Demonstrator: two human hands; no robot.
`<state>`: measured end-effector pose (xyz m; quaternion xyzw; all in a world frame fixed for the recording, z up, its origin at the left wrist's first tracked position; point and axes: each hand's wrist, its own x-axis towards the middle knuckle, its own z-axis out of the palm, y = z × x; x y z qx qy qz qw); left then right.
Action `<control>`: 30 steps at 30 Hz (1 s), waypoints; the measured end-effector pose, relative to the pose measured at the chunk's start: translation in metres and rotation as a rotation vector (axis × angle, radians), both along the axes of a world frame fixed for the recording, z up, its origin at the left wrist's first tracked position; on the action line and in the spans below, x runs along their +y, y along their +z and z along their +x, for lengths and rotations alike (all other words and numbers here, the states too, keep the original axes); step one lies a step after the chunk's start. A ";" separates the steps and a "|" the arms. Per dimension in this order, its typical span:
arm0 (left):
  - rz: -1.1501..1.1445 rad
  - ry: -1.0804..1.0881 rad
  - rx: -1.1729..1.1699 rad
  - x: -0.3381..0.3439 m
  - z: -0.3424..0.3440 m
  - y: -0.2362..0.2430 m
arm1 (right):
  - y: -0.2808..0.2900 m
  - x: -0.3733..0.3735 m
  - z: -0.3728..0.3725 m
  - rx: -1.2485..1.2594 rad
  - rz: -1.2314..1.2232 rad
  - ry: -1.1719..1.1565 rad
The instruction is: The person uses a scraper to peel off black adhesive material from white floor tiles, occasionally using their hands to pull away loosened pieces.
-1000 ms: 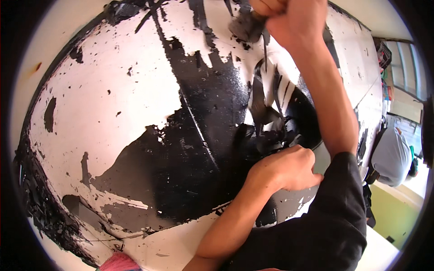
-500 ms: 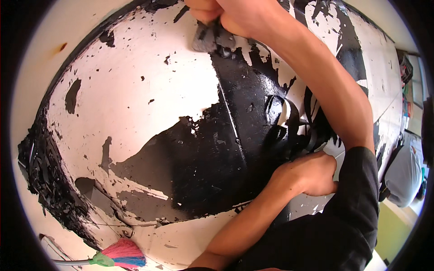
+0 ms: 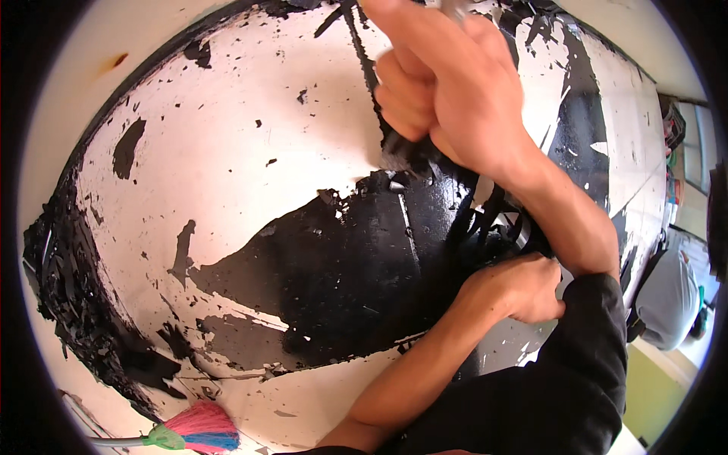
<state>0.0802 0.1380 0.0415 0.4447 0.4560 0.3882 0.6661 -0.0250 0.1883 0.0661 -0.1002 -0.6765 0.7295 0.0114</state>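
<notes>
Already much of the black coating is off this large white surface (image 3: pixel 250 152): along the far left a heap of black scrapings (image 3: pixel 72 303) lies piled at the rim, and the broad left and upper stretch shows bare white with only small dark flecks and one oval patch. At the bottom edge, just left of centre, a small brush with pink and blue bristles (image 3: pixel 193 428) lies beside the surface, apart from both hands. Through the middle a big glossy patch of black coating (image 3: pixel 341 280) remains, ragged at its edges, and by my judgement this is the main part left to clear, along with dark strips running toward the upper right. Above that patch the right hand (image 3: pixel 455 91) is fisted, its grip clamped on a scraper (image 3: pixel 398 155) whose blade end meets the upper border of the black patch; the handle is mostly hidden in the fist. Lower and to the right, the left hand (image 3: pixel 519 288) presses down on the surface at the patch's right border among loosened black curls; its fingers are curled, and whether they pinch anything I cannot tell. Farther right, past the black sleeve, another person in grey (image 3: pixel 671 299) is partly visible.
</notes>
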 end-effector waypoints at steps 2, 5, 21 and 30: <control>-0.021 -0.006 -0.007 -0.003 -0.002 -0.004 | 0.003 -0.018 0.016 0.037 -0.042 -0.008; -0.004 0.012 0.026 0.000 0.003 -0.002 | 0.004 -0.013 0.027 0.026 -0.066 0.086; -0.015 0.018 0.031 0.000 0.009 -0.009 | -0.001 -0.016 0.010 -0.019 -0.061 0.023; -0.023 -0.017 0.049 0.000 0.004 -0.005 | -0.009 0.007 0.012 0.190 0.195 -0.036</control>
